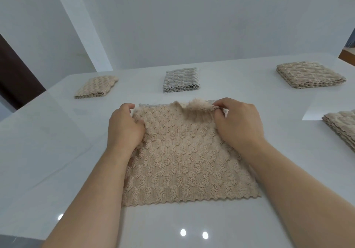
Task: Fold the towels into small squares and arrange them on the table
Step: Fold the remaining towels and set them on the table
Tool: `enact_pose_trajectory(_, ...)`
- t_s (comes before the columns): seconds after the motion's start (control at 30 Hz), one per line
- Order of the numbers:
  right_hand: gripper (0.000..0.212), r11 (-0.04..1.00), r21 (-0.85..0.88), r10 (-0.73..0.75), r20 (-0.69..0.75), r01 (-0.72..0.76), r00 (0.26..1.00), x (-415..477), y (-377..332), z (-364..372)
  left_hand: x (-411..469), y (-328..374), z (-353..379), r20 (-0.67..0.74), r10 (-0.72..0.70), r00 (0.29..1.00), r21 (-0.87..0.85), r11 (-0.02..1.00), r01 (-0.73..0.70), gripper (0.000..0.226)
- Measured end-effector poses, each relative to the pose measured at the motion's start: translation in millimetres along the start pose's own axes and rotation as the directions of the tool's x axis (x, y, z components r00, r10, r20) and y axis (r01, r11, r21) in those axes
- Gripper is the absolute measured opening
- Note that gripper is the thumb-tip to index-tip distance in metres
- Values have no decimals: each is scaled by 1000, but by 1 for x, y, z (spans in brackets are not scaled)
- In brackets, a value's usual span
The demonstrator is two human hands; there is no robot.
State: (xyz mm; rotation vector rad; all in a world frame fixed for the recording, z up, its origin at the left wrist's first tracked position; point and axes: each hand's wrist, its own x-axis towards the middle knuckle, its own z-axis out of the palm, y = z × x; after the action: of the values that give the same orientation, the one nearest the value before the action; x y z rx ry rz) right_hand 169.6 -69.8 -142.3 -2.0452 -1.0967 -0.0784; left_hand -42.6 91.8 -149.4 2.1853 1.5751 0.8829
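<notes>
Plainly, a nubby beige towel lies flat on the white table, its far right corner pinched and lifted by the right hand, its far left corner gripped by the left hand, whose fingertips are hidden; right of the grip a towel stack is cut off.

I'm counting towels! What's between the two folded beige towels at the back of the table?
A folded grey towel lies between the left beige square and the right beige stack, apart from both; the head view shows it.

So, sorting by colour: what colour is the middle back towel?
Middle back towel is grey; head view.
</notes>
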Motion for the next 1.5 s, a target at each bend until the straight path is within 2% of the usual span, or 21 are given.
enact_pose_trajectory(0.17,27,941,284,165,86,-183,983,-9,-9,-9,-1,1,-6,-20,-48,999,-95,994,46,55)
enact_pose_trajectory(0.3,27,876,414,222,106,-246,969,-11,-16,-13,-3,2,-10,-20,-79,997,-145,987,75,59)
enact_pose_trajectory(0.4,27,830,492,242,107,-263,964,-11,-20,-16,-4,3,-12,-42,-73,996,-109,992,68,59)
enact_pose_trajectory(0.5,25,853,469,222,69,-228,973,-12,-21,-16,-5,4,-14,-76,-38,996,-51,998,34,48)
enact_pose_trajectory(0.63,22,874,452,211,-27,-176,977,-10,-16,-13,-7,7,-18,-130,17,991,-8,1000,-18,21)
enact_pose_trajectory(0.73,20,885,439,213,-80,-157,974,-8,-15,-13,-11,13,-22,-183,-4,983,-93,996,-13,21)
enact_pose_trajectory(0.9,33,936,340,152,-153,-92,977,-4,-13,-17,-13,19,-25,-208,-42,977,-290,957,-21,19)
enact_pose_trajectory(1.03,20,932,346,167,-139,-111,976,0,-7,-13,-13,20,-25,-171,-49,984,-462,886,-36,12)
enact_pose_trajectory(1.17,20,909,384,215,-104,-161,971,3,-2,-11,-14,24,-23,-102,-34,994,-594,804,-33,14)
enact_pose_trajectory(1.37,39,882,386,291,8,-272,957,9,8,-4,-10,16,-17,-119,17,993,-550,831,-80,14)
enact_pose_trajectory(1.5,37,864,416,308,10,-284,951,12,11,-1,-10,18,-14,-89,56,994,-549,830,-96,18)
